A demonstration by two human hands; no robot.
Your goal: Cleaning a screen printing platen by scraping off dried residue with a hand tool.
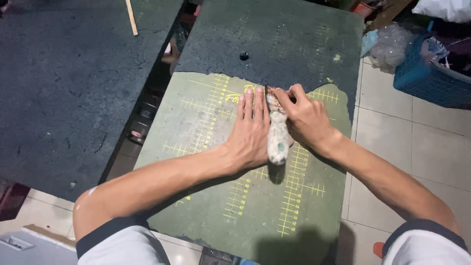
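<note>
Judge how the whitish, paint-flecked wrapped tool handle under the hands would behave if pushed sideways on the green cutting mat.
The whitish wrapped handle looks rounded, so it might roll. Its wrapping looks rough, so probably not slippery. The left hand lies flat beside it and the right hand presses its far end on the green cutting mat, suggesting it is stiff.

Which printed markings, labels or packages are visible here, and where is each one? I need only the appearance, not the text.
Worn green cutting mat: on the table, under both hands; yellow ruler lines and yellow lettering.
Crumpled clear plastic bags: on the tiled floor, top right, beside the blue plastic basket.
No screens or signs are in view.
</note>
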